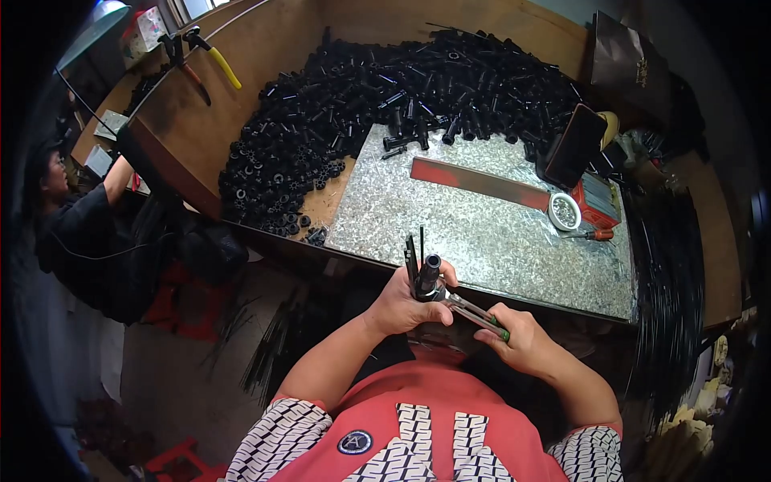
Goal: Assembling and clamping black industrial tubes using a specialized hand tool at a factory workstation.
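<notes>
My left hand (401,305) is closed around a black tubular part (431,273) held upright, its round opening facing up. Thin black rods (412,261) stand beside that tube in the same grip. My right hand (522,337) grips the handles of metal pliers (475,312), with a bit of green showing at the handle end. The pliers' head reaches the lower end of the black part by my left thumb; whether the jaws bite on it is hidden. Both hands are just off the near edge of a speckled grey board (474,265).
Black tubular parts (418,80) and ring-shaped ones (265,173) heap behind and left. On the board lie a red-brown bar (478,183), white cup (564,211), phone (576,145) and screwdriver (598,234). Long black rods (666,281) hang right. A co-worker (88,233) sits left.
</notes>
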Action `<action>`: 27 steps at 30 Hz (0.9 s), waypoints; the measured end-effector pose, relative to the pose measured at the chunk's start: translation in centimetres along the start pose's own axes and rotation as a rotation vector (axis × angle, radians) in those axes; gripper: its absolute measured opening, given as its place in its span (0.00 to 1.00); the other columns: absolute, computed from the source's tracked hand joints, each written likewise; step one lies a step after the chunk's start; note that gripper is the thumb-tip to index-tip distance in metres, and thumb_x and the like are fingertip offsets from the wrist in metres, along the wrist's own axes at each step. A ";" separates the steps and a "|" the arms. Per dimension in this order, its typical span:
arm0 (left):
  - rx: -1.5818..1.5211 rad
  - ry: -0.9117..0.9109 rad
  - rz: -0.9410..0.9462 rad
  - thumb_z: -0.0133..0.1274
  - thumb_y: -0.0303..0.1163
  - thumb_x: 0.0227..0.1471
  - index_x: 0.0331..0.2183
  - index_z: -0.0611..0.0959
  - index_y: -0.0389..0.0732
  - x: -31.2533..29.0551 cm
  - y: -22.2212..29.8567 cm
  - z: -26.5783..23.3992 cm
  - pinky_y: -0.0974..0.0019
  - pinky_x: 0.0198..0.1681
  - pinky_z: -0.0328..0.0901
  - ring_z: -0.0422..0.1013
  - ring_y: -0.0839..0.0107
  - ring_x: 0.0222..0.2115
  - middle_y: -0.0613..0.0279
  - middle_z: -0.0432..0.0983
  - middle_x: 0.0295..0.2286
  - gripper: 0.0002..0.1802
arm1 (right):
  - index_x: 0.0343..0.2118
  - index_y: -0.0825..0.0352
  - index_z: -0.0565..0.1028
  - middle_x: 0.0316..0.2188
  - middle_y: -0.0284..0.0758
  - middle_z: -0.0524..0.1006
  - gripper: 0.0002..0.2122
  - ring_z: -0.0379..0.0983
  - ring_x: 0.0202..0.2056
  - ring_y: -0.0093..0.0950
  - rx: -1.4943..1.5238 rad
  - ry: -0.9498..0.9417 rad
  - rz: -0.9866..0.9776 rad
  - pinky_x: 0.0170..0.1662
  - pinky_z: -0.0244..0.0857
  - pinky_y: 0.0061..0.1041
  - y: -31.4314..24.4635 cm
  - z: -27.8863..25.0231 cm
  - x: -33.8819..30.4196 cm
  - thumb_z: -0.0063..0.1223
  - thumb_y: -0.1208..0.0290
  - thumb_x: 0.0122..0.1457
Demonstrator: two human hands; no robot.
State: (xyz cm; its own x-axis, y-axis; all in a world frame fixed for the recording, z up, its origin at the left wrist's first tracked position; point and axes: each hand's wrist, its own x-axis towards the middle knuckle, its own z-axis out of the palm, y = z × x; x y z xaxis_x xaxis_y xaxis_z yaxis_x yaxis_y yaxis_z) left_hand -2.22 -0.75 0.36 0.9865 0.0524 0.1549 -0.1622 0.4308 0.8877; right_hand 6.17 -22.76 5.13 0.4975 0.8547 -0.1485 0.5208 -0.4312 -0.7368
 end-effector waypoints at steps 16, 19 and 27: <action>0.201 0.023 0.062 0.70 0.34 0.35 0.43 0.69 0.34 -0.3 -0.2 0.6 0.80 0.21 0.50 0.56 0.88 0.16 0.77 0.60 0.13 0.35 | 0.31 0.69 0.69 0.25 0.47 0.73 0.06 0.71 0.29 0.50 -0.542 0.641 0.004 0.29 0.63 0.41 4.7 -8.0 2.2 0.53 0.78 0.51; 0.286 -0.015 0.116 0.70 0.31 0.36 0.43 0.69 0.36 -0.7 0.2 1.1 0.81 0.22 0.50 0.54 0.89 0.17 0.78 0.59 0.15 0.34 | 0.33 0.69 0.70 0.26 0.48 0.75 0.07 0.71 0.31 0.50 -0.653 0.582 0.180 0.32 0.64 0.43 7.2 -11.4 4.4 0.54 0.75 0.51; 0.233 0.049 0.122 0.69 0.29 0.37 0.42 0.69 0.37 -1.1 0.7 1.5 0.83 0.24 0.51 0.52 0.90 0.18 0.80 0.56 0.16 0.31 | 0.30 0.69 0.76 0.28 0.48 0.77 0.09 0.74 0.34 0.47 -0.845 0.392 0.393 0.39 0.66 0.43 9.3 -14.4 9.3 0.56 0.68 0.50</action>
State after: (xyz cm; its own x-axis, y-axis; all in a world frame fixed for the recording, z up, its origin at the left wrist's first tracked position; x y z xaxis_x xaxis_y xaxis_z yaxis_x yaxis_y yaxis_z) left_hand -3.41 -1.90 1.48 0.9584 0.1372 0.2504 -0.2744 0.2002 0.9405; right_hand 25.64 -22.95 6.41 0.8533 0.5181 0.0589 0.5159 -0.8553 0.0491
